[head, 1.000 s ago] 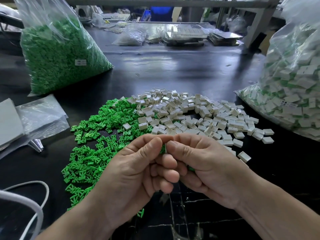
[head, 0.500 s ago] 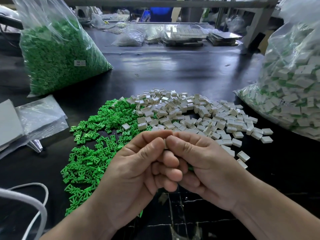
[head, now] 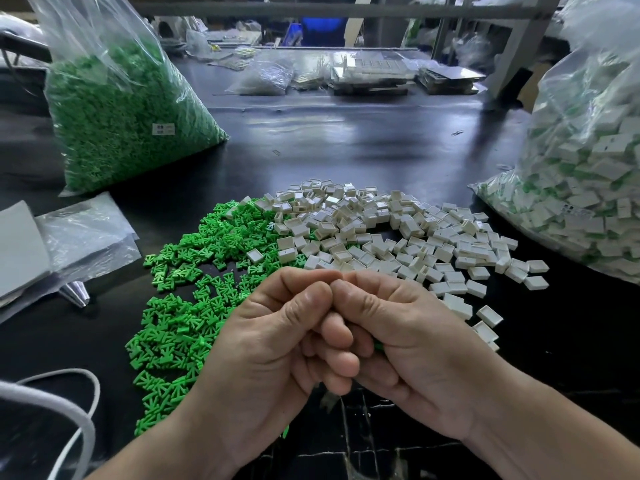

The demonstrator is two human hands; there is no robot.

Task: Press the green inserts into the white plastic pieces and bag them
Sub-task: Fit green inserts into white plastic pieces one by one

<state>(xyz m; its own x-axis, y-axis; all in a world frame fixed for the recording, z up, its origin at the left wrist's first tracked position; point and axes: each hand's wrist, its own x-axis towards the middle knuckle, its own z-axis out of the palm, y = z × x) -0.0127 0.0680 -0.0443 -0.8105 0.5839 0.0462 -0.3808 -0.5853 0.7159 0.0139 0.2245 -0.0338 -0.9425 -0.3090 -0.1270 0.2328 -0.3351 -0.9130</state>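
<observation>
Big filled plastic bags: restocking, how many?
2: clear plastic bag of green inserts far left; clear plastic bag of white pieces far right. Blurry smaller bags behind may hide more.

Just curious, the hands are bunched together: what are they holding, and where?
Mostly hidden: left hand and right hand press together at the thumbs; only a sliver of green insert shows, tucked in the right hand's fingers.

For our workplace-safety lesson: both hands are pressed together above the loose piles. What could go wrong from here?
1. The part is hidden in the grip of the left hand and right hand; only a green piece peeks out, so a crooked fit might go unnoticed.
2. Stray white pieces beside the right wrist could get swept away.
3. Green inserts and white pieces mingle where the piles meet, possibly slowing picking.
</observation>
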